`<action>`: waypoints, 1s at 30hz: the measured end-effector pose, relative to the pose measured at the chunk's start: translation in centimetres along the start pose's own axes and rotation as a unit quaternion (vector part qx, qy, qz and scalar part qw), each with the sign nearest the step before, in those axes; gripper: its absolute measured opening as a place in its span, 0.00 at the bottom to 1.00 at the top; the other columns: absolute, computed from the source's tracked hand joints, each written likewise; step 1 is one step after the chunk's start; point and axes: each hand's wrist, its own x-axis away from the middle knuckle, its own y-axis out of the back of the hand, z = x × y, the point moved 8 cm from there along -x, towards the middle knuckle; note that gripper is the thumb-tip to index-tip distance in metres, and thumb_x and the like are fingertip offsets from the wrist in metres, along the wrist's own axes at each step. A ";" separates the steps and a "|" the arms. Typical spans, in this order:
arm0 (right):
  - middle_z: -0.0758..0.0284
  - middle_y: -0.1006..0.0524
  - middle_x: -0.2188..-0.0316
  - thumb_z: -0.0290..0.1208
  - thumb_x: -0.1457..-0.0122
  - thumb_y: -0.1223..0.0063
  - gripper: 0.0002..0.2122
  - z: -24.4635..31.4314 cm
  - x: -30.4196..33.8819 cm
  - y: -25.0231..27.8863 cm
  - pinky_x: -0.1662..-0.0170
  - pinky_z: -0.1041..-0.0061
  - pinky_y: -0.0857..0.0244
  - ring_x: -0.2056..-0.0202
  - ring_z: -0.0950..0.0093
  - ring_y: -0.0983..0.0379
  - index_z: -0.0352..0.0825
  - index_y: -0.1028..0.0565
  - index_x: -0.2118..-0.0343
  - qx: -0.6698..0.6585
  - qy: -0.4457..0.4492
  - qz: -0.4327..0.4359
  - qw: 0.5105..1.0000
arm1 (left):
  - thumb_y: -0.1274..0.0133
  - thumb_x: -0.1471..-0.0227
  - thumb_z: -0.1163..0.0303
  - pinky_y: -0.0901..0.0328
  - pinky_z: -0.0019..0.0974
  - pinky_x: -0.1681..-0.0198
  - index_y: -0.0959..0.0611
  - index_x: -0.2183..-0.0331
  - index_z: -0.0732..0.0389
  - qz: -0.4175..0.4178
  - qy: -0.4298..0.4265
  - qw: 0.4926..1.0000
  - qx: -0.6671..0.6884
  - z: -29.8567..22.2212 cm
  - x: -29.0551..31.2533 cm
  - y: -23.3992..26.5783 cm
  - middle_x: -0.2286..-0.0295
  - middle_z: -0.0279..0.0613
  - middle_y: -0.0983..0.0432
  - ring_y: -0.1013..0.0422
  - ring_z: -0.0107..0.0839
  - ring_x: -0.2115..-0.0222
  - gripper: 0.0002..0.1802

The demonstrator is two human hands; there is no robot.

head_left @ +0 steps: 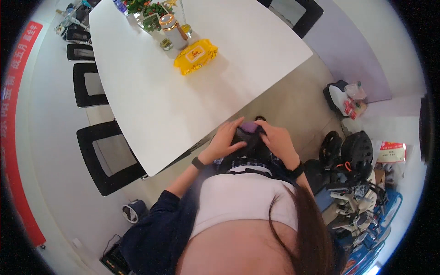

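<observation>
Both hands closed around a dark bundle (247,140) with a purple patch, left hand (225,140) and right hand (278,140) gripping opposite sides just off the white tabletop (151,101) edge, seemingly for working it close to the body, yellow packet (195,56) well beyond.

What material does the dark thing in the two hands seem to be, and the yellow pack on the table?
Dark thing: probably soft fabric, matt; it bunches under both hands, with a purple part on top. Yellow pack: likely plastic film, glossy, puffy with crimped ends.
</observation>
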 end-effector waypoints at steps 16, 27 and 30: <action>0.59 0.28 0.67 0.25 0.56 0.45 0.20 -12.6 -12.3 2.6 0.64 0.66 0.36 0.64 0.62 0.31 0.37 0.35 0.58 -0.008 0.079 0.089 0.993 | 0.52 0.53 0.67 0.37 0.45 0.66 0.28 0.59 0.58 -0.039 0.344 0.935 -0.078 7.1 -6.7 -1.3 0.70 0.52 0.27 0.32 0.50 0.68 0.17; 0.57 0.50 0.42 0.38 0.48 0.50 0.30 -19.3 -13.9 -6.9 0.42 0.58 0.57 0.41 0.58 0.55 0.42 0.46 0.43 0.093 0.152 0.172 0.969 | 0.50 0.54 0.64 0.53 0.51 0.46 0.39 0.47 0.58 -0.092 0.289 0.912 -0.276 9.2 -11.4 -6.7 0.47 0.49 0.45 0.49 0.48 0.46 0.32; 0.54 0.50 0.42 0.30 0.51 0.51 0.28 -16.8 -15.2 -8.8 0.41 0.58 0.59 0.41 0.57 0.55 0.36 0.44 0.45 0.054 0.143 0.154 0.976 | 0.53 0.52 0.62 0.57 0.51 0.44 0.41 0.46 0.59 -0.071 0.319 0.910 -0.256 13.2 -12.0 -8.9 0.45 0.46 0.49 0.53 0.45 0.44 0.32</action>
